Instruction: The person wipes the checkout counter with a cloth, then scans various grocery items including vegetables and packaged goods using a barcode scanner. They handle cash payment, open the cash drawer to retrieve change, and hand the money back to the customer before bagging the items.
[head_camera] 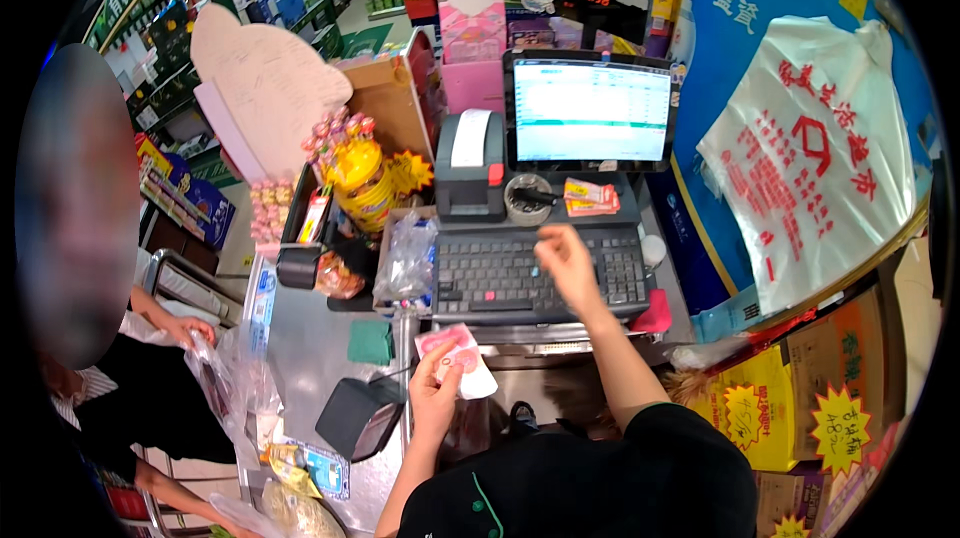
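My left hand (435, 395) pinches a small white paper slip with red printing (477, 377) between thumb and fingers, in front of the counter's edge. Over the right part of a black keyboard (487, 268) is my right hand (562, 257), its fingers curled and slightly blurred; whether it touches the keys I cannot tell. Behind the keyboard stand a receipt printer (470, 189) with white paper coming out, a round clear container (529, 209) with a black object in it, and a lit monitor (592, 110). Some red and yellow cards (590, 197) lie beside the container.
On the metal counter (300, 320) are a green folded cloth (370, 341), a dark stand-like device (360, 418) and packaged goods (296, 470). Another person at the left holds a plastic bag (217, 380). A yellow candy jar (362, 185) stands by a box of plastic bags (407, 260).
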{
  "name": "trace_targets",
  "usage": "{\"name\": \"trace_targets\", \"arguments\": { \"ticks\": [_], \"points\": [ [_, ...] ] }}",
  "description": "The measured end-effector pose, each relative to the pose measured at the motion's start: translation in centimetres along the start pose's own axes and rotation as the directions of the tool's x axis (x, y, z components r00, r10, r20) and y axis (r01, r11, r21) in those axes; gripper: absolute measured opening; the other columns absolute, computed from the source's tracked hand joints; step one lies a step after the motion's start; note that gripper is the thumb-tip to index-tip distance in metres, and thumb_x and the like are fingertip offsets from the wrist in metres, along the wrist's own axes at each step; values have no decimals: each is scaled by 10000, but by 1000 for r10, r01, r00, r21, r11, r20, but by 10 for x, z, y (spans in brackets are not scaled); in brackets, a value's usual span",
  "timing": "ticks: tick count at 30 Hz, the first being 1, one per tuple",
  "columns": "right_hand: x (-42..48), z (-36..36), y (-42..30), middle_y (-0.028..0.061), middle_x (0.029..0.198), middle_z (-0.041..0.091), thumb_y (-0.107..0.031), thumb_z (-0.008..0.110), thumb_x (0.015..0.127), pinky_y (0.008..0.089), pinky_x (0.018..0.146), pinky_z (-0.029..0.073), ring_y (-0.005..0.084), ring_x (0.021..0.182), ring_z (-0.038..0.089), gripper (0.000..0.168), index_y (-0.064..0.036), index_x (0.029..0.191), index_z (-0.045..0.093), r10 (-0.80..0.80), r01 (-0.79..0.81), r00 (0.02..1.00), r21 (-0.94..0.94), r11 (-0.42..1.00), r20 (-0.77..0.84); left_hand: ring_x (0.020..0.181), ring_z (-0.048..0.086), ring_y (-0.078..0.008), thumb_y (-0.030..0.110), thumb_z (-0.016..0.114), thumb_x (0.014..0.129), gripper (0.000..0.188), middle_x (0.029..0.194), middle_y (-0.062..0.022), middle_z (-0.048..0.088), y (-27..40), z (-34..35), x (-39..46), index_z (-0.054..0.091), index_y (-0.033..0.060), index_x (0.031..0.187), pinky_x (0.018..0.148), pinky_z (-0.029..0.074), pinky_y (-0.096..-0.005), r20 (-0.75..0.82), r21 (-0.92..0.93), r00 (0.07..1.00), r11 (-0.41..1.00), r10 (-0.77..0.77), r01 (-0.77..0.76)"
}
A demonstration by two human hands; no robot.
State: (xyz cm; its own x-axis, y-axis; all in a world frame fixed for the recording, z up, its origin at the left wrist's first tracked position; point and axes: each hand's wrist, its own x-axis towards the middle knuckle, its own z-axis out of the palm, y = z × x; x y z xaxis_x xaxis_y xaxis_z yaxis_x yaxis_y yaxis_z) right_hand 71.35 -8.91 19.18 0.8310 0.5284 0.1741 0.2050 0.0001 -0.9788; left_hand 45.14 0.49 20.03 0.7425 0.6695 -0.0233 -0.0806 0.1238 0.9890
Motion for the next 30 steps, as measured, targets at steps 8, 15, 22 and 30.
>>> {"name": "trace_targets", "arguments": {
  "ticks": [8, 15, 22, 30],
  "points": [
    [82, -21, 1, 41, 748, 637, -187, 601, 886, 203, 500, 441, 74, 538, 556, 309, -90, 1177, 568, 103, -138, 968, 142, 980, 228, 971, 593, -152, -57, 644, 793, 465, 1155, -98, 576, -3, 17, 27, 503, -6, 1233, 831, 494, -269, -1, -11, 998, 998, 65, -65],
    [89, 11, -3, 72, 801, 668, -123, 591, 875, 237, 593, 490, 109, 651, 644, 266, -69, 1135, 596, 119, -145, 939, 58, 988, 324, 843, 585, -96, -15, 657, 804, 396, 1041, -59, 616, 5, 0, 40, 563, -17, 1188, 722, 485, -224, 22, 53, 999, 998, 25, -26],
    [56, 8, -37, 152, 960, 677, -158, 538, 929, 269, 727, 529, 184, 846, 675, 300, -34, 1202, 534, 1, -118, 947, 348, 930, 320, 892, 577, -85, 90, 675, 817, 378, 1027, -76, 633, 20, -26, 43, 596, -4, 1174, 760, 480, -239, -86, 222, 993, 973, 77, -56],
    [-59, 25, -82, 251, 794, 657, -171, 602, 873, 377, 627, 581, 295, 665, 680, 288, 26, 1057, 502, -46, -193, 896, 482, 855, 441, 1020, 542, -112, -54, 625, 805, 611, 1256, -70, 498, 29, -52, 44, 392, 30, 1363, 815, 474, -256, 32, -72, 991, 989, 130, -127]
  ]
}}
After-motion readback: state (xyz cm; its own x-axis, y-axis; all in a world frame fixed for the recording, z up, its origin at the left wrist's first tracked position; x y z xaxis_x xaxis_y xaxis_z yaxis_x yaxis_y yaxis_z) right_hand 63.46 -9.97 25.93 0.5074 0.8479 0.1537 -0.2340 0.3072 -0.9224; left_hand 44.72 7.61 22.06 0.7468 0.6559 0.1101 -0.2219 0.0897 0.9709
